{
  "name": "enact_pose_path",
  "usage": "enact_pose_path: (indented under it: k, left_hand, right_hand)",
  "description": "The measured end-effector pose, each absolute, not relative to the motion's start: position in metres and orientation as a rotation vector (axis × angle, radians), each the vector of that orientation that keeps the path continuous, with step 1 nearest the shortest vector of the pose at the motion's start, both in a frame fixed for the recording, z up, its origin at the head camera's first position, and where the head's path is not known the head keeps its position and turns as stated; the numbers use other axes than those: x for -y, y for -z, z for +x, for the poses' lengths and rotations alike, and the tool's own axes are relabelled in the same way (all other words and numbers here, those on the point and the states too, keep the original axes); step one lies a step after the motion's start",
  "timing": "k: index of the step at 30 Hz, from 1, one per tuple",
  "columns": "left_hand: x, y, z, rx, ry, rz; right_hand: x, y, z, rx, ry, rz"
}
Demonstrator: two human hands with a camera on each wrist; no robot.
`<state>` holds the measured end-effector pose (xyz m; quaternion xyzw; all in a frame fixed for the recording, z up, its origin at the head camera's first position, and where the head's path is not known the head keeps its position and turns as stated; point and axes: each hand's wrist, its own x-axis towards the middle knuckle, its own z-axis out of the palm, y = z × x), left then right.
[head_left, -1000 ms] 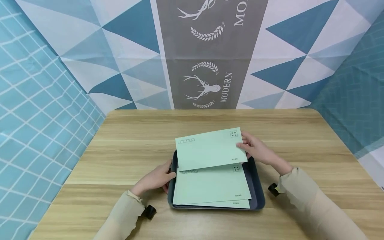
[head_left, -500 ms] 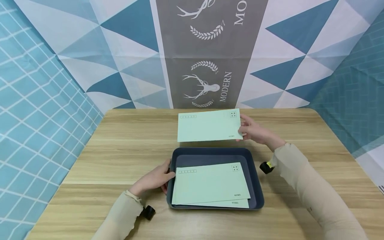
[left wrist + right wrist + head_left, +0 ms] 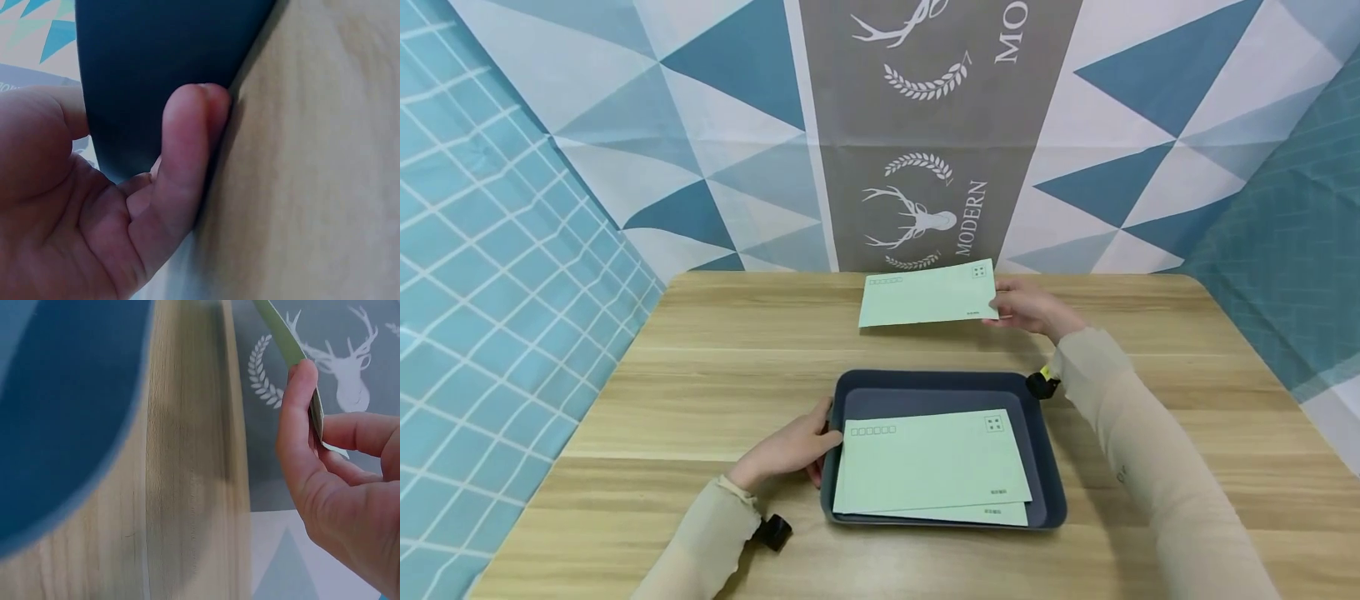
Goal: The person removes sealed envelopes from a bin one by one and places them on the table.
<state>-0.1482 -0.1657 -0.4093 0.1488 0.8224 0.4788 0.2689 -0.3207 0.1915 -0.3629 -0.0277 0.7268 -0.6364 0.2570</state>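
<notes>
A pale green envelope is held up past the tray's far side, above the back of the table. My right hand pinches its right end; in the right wrist view the envelope is seen nearly edge-on between thumb and fingers. More green envelopes lie overlapped in a dark blue-grey tray. At the tray's left side, my left hand grips the wall, its thumb on the rim. The left wrist view has the fingers against the tray's outer wall, low by the tabletop.
The tray stands on a wood-grain table. Behind it hangs a patterned cloth with deer prints, and blue cloth covers the left side. A black wrist device on the right arm is seen over the tray's right rim.
My right hand has lifted the top envelope out of the tray and carried it toward the back of the table. The left hand and the tray have stayed in place.
</notes>
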Motion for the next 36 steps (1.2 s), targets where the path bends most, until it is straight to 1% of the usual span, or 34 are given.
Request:
enact_pose_path:
  k: [9,17,20,24,25,26,31,32,33,36]
  left_hand:
    - [0.165,0.41,-0.149,-2.223,-1.289,0.407]
    - [0.159,0.385,-0.14,-2.234,-1.292,0.421]
    - [0.158,0.383,-0.14,-2.226,-1.302,0.424]
    - [0.158,0.386,-0.142,-2.216,-1.31,0.423]
    - [0.158,0.386,-0.142,-2.215,-1.31,0.423]
    - [0.158,0.386,-0.142,-2.215,-1.309,0.423]
    - [0.16,0.39,-0.144,-2.21,-1.307,0.423]
    - [0.16,0.39,-0.144,-2.207,-1.308,0.422]
    - [0.16,0.39,-0.144,-2.203,-1.312,0.422]
    - [0.159,0.384,-0.142,-2.196,-1.323,0.417]
  right_hand:
    - [-0.186,0.368,-0.337,-1.875,1.825,0.077]
    - [-0.18,0.364,-0.343,-1.887,1.833,0.237]
    - [-0.179,0.363,-0.343,-1.902,1.834,0.299]
    - [-0.178,0.37,-0.35,-1.907,1.861,0.423]
    - [-0.185,0.384,-0.361,-1.86,1.909,0.418]
    - [-0.184,0.386,-0.363,-1.846,1.923,0.451]
    - [-0.177,0.383,-0.361,-1.879,1.915,0.531]
    - [-0.169,0.373,-0.353,-1.944,1.859,0.587]
    - [-0.17,0.376,-0.356,-1.964,1.843,0.595]
    - [-0.181,0.403,-0.382,-1.993,1.808,0.604]
